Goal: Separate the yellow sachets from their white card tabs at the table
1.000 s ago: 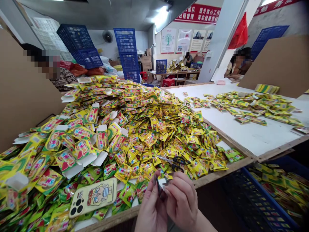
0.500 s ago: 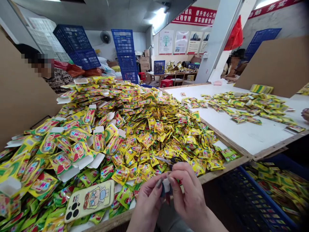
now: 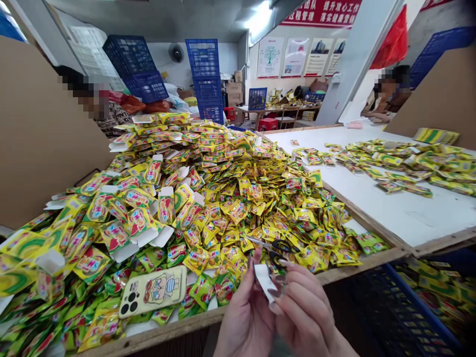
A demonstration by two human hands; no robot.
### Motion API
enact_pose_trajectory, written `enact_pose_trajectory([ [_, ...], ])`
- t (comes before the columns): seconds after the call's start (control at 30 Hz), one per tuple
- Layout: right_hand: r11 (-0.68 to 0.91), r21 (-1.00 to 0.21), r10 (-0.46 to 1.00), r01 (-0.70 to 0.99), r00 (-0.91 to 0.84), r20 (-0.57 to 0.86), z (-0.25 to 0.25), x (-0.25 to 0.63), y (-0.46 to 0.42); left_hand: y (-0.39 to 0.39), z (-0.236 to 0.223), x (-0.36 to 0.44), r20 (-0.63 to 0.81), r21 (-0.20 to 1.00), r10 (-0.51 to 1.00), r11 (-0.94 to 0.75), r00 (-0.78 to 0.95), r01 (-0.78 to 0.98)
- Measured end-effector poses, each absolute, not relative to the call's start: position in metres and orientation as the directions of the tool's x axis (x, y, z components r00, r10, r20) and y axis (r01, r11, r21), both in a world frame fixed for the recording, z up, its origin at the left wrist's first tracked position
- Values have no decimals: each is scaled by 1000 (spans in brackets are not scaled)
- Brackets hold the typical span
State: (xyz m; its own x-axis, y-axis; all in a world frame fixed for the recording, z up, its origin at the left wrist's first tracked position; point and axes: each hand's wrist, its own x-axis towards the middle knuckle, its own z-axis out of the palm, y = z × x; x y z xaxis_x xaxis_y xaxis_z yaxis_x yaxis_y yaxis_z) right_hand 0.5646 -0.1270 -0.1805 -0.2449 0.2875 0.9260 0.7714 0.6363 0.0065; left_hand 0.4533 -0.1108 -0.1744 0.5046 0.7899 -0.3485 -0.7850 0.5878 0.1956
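In front of the table edge, my left hand is closed round a small dark-edged roll of white tape. My right hand pinches the loose end of its strip, which stretches between the two hands. Part of the roll is hidden by fingers. Just beyond lie scissors with black handles, on a heap of small yellow and green candy packets. To the left of my hands a phone in a pale yellow cartoon case rests on packets.
Small printed boxes, several with white flaps raised, are piled on the left. A white table on the right bears more flat packs. Below it stands a blue crate with packs inside. Cardboard panels flank two other people.
My hands have moved slightly apart, and a length of white strip now shows between them. The scissors are more exposed. The camera view has shifted left.
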Motion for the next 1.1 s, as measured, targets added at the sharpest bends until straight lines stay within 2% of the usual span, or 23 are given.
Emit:
enact_pose_trajectory([
  [0.07, 617, -135, 369, 775, -133, 920, -170, 569, -124, -114, -180, 451, -268, 271, 808, 586, 525, -763],
  [0.13, 583, -307, 504, 752, -38, 863, -155, 572, -120, -115, -185, 446, -180, 396, 813, 575, 554, -716],
  [0.2, 551, -428, 636, 716, -28, 771, -143, 573, -117, -113, -188, 441, -77, 510, 780, 566, 621, -648],
  [0.27, 519, -488, 721, 702, -52, 691, -135, 573, -116, -110, -189, 438, 13, 593, 722, 552, 692, -586],
  [0.4, 490, -513, 756, 705, -50, 653, -136, 572, -117, -103, -191, 438, 56, 733, 706, 452, 706, -509],
  [0.47, 506, -503, 726, 700, -32, 687, -140, 571, -117, -102, -191, 441, 46, 730, 756, 421, 653, -538],
  [0.53, 530, -479, 675, 699, -7, 738, -143, 569, -118, -104, -189, 444, 22, 664, 806, 431, 592, -611],
  [0.63, 562, -417, 578, 714, 21, 816, -145, 565, -120, -108, -182, 446, -101, 509, 832, 514, 546, -690],
  [0.77, 609, -218, 411, 762, -69, 909, -145, 560, -124, -112, -183, 448, -246, 326, 802, 597, 544, -733],
  [0.83, 616, -152, 367, 773, -111, 924, -146, 560, -125, -113, -190, 448, -271, 266, 786, 616, 556, -741],
  [0.9, 607, -142, 363, 782, -113, 925, -144, 563, -124, -113, -196, 446, -270, 241, 743, 668, 613, -704],
  [0.97, 571, -209, 448, 794, -88, 890, -140, 568, -121, -113, -200, 444, -246, 288, 693, 720, 678, -632],
  [1.0, 547, -267, 521, 793, -74, 850, -136, 571, -119, -111, -201, 442, -227, 348, 690, 716, 687, -605],
  [1.1, 487, -414, 718, 769, -82, 691, -124, 579, -114, -101, -204, 436, -106, 616, 795, 524, 597, -589],
])
